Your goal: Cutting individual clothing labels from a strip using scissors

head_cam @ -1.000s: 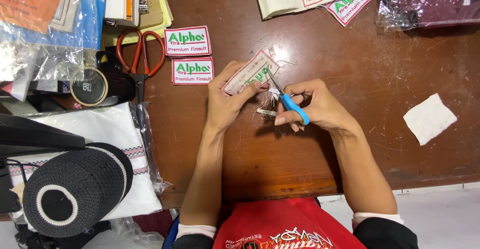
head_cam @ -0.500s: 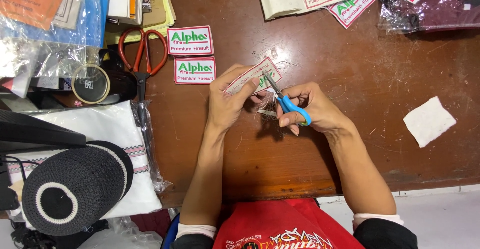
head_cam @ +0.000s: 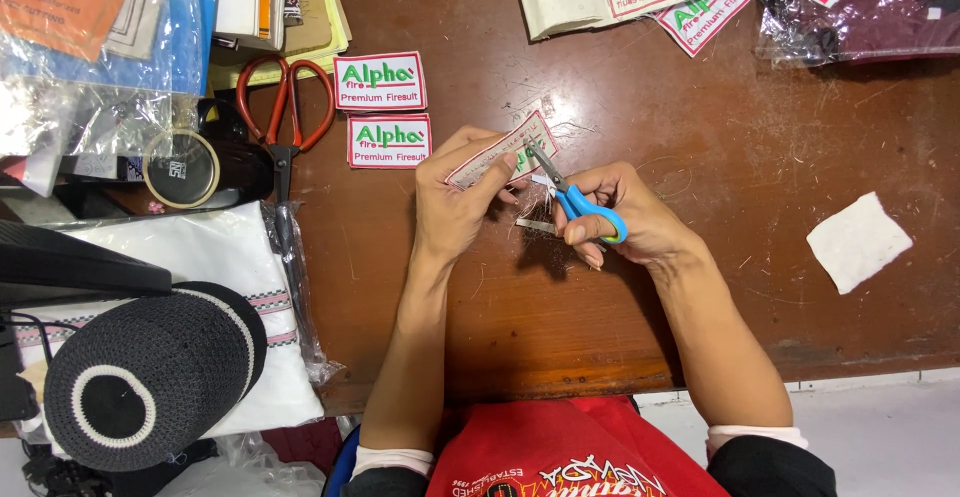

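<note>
Center of the frame: left hand (head_cam: pixel 455 202) pinches a white embroidered patch (head_cam: pixel 500 152) w/ red border, tilted up off the brown table (head_cam: pixel 740 287), while the right hand (head_cam: pixel 625 219) is closed through the loops of small blue-handled scissors (head_cam: pixel 568 195), blades at the patch's edge. Blade tips sit v. close to the left fingertips (head_cam: pixel 505 164) — a slip could nick skin, or cut into the border stitching. Two finished-looking patches (head_cam: pixel 382 109) lie upper left of the hands beside big orange-handled shears (head_cam: pixel 284 107) — loose threads on the table could snag.
</note>
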